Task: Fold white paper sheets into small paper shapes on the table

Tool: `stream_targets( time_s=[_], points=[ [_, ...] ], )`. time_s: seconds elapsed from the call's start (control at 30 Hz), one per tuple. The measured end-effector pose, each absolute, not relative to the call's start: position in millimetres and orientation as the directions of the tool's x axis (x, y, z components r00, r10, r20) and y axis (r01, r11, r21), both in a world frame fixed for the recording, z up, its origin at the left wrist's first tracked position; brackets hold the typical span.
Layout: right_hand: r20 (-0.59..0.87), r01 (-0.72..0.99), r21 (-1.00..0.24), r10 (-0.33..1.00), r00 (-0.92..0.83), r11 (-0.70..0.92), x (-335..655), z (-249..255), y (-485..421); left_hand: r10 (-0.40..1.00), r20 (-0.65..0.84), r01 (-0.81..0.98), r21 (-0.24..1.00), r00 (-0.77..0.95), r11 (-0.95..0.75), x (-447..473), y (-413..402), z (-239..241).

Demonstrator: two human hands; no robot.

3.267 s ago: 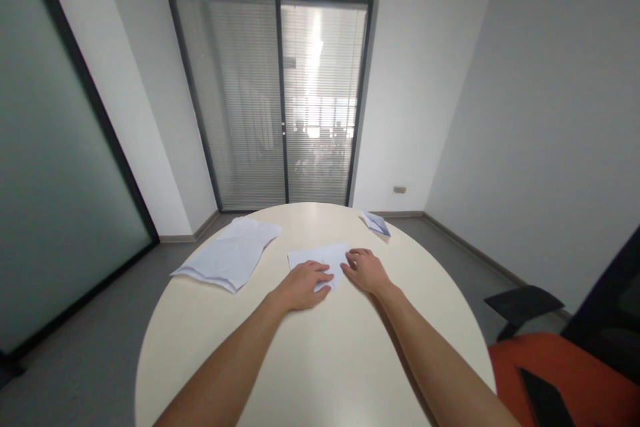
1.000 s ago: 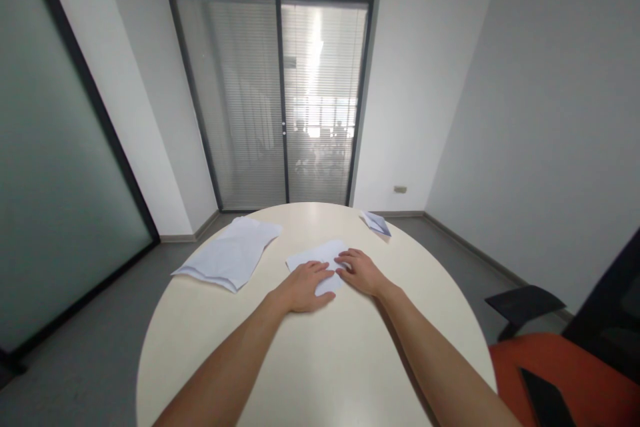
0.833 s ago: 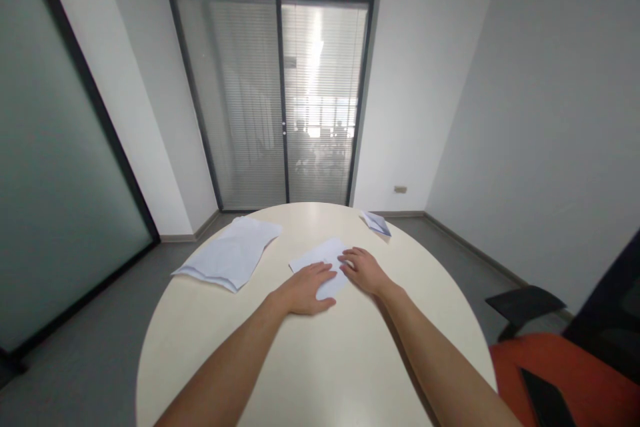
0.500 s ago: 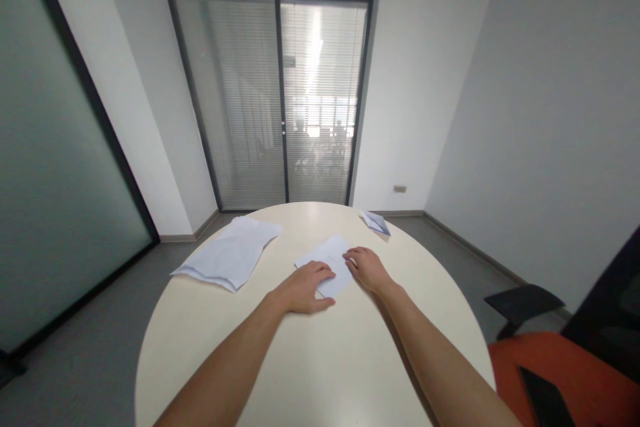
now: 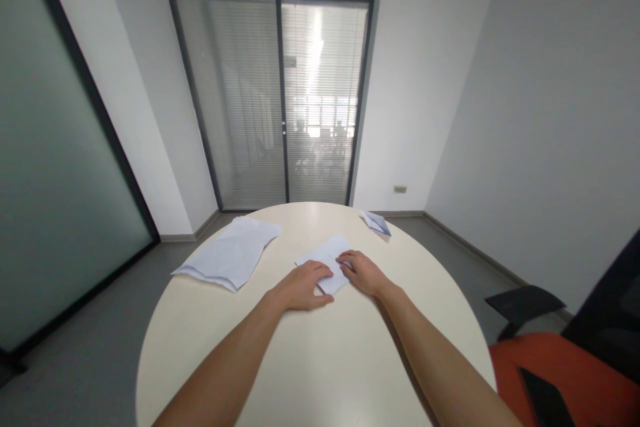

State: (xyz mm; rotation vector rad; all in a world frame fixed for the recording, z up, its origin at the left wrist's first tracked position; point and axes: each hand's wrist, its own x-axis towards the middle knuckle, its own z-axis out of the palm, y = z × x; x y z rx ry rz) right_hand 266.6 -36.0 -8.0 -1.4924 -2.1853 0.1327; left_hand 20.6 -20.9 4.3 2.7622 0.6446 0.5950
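A small folded sheet of white paper [image 5: 331,248] lies on the round cream table [image 5: 320,360] in front of me. My left hand [image 5: 306,283] rests on the sheet's near left part, fingers stretched out and thumb apart, covering some of it. My right hand [image 5: 364,271] lies over the sheet's right edge, its fingers slightly bent on the paper and its thumb just below them. Whether that edge lies between the fingers and thumb is hard to make out.
Larger white sheets [image 5: 235,250] lie at the table's left side, partly over the edge. A folded paper piece [image 5: 376,222] sits at the far right edge. An orange chair [image 5: 565,373] with black armrests stands at the right. Beyond the table is a glass door [image 5: 250,107] with blinds.
My right hand has slid a little to the left, further over the paper's right part. My left hand has hardly moved.
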Motion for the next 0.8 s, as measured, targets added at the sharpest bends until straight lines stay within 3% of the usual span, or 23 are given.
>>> stream_targets(
  time_s=[0.2,0.53,0.8],
  points=[
    [0.347,0.813,-0.392,0.888,-0.303,0.431,268,-7,-36,0.531,0.355,0.426,0.334,0.77,-0.841,23,-23,5],
    [0.295,0.744,-0.529,0.91,-0.29,0.409,257,7,-48,0.767,0.305,0.703,0.309,0.565,-0.641,26,-19,8],
    [0.303,0.734,-0.502,0.888,-0.347,0.458,254,6,-48,0.835,0.273,0.791,0.281,0.478,-0.544,27,-19,14]
  ],
)
